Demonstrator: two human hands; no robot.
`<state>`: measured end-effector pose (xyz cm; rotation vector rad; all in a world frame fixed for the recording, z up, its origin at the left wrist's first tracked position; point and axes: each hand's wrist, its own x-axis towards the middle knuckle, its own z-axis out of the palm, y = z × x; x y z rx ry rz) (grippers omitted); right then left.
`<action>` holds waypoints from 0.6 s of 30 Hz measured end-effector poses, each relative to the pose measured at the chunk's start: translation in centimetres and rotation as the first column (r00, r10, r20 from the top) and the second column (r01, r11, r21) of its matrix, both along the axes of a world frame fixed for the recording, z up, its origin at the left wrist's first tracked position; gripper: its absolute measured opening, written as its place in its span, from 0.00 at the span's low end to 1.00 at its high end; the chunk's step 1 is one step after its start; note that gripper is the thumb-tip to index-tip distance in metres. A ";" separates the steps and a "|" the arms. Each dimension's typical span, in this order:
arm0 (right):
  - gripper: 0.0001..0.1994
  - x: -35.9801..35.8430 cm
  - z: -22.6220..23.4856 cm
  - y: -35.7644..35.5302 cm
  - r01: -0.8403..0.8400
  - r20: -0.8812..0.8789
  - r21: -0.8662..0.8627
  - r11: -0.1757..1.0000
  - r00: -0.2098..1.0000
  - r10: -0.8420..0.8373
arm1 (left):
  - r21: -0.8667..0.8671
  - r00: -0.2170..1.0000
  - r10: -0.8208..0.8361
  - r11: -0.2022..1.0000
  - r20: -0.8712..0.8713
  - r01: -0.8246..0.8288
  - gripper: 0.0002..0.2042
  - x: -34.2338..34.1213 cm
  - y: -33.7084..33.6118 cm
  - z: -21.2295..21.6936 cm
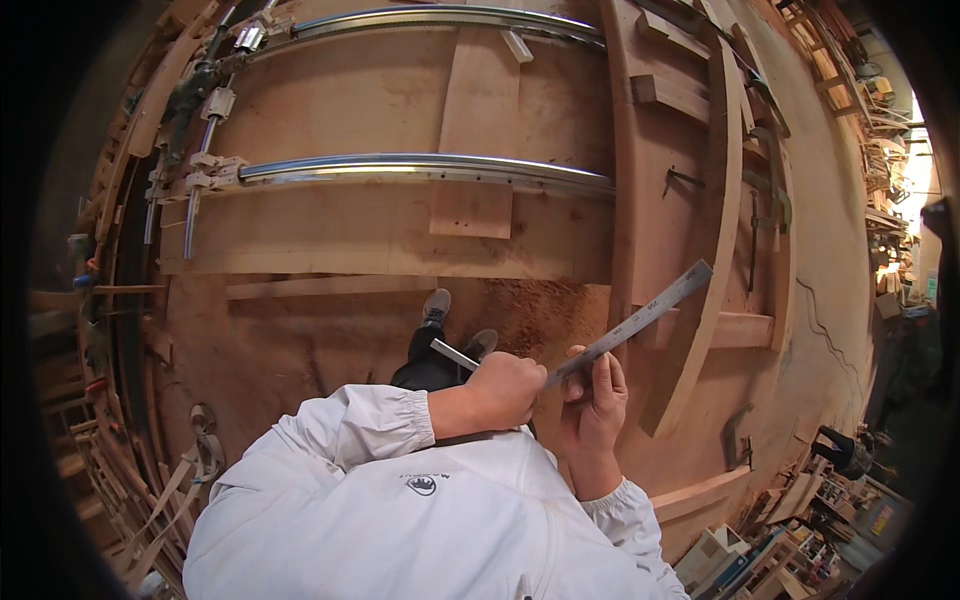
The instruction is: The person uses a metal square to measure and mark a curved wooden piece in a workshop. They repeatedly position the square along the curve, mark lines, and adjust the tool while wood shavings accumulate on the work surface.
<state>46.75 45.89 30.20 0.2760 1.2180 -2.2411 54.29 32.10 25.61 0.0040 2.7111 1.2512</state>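
A steel square is held in front of my chest, its long marked blade slanting up to the right. A shorter metal arm sticks out to the left of my left hand. That hand is closed in a fist around the part between the two arms, so the corner is hidden. Beside it, my right hand pinches the lower end of the blade between thumb and fingers. The blade's free tip overlaps a long curved-looking wooden board in the view; whether they touch I cannot tell.
Ahead lies a large wooden panel crossed by shiny metal rails with a carriage at the left. A wooden frame with clamps stands at right. Sawdust covers the floor near my shoes. Timber stacks line the left.
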 end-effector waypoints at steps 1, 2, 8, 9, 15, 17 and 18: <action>0.11 -0.1 -0.5 -0.2 -0.001 -0.006 0.039 0.999 1.000 0.002 | 0.010 1.000 -0.002 1.000 0.017 0.002 0.06 -0.1 -0.4 -0.4; 0.10 -0.1 -1.1 -0.4 -0.003 -0.011 0.078 0.997 1.000 0.004 | 0.019 1.000 -0.016 1.000 0.027 0.015 0.06 -0.3 -1.0 -0.7; 0.10 -0.3 -2.0 -3.2 -0.004 -0.054 0.273 0.962 0.998 0.020 | 0.081 0.994 -0.090 0.993 0.069 0.084 0.06 -1.1 -4.2 -2.8; 0.11 -0.4 -2.1 -3.5 -0.011 -0.072 0.310 0.951 0.997 0.035 | 0.086 0.994 -0.095 0.992 0.059 0.090 0.06 -1.2 -4.5 -3.4; 0.13 -2.8 -2.0 -4.3 -0.119 -0.306 0.536 0.836 0.895 0.324 | 0.050 0.994 -0.038 0.998 -0.098 0.043 0.06 -1.9 -5.5 -6.1; 0.14 -3.4 -2.4 -4.3 -0.130 -0.288 0.628 0.768 0.877 0.384 | 0.017 0.992 -0.017 1.000 -0.123 0.019 0.06 -2.1 -5.6 -6.9; 0.15 -3.5 -2.6 -4.5 -0.135 -0.278 0.667 0.733 0.867 0.413 | -0.010 0.991 -0.005 1.000 -0.133 0.004 0.06 -2.2 -5.8 -7.4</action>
